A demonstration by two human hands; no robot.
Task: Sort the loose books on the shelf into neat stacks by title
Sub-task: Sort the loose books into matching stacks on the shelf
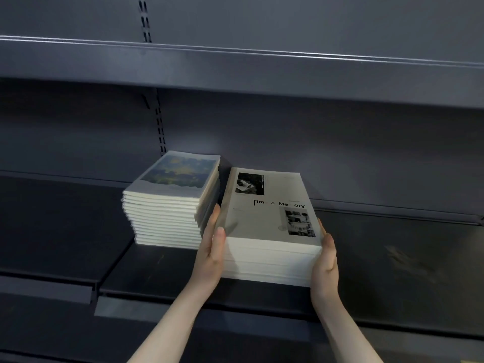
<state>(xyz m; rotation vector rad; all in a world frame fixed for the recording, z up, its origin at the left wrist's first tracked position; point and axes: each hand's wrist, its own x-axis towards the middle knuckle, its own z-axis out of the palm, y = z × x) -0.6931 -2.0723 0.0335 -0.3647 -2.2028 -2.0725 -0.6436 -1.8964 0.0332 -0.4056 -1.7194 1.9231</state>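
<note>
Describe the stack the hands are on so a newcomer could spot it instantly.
On the dark metal shelf two stacks of books sit side by side. It is the right stack, flanked by the left hand and right hand with straight fingers against its sides. Its pale top cover reads "Time & Memory" with black-and-white photos, while the left stack shows a blue-and-yellow picture.
</note>
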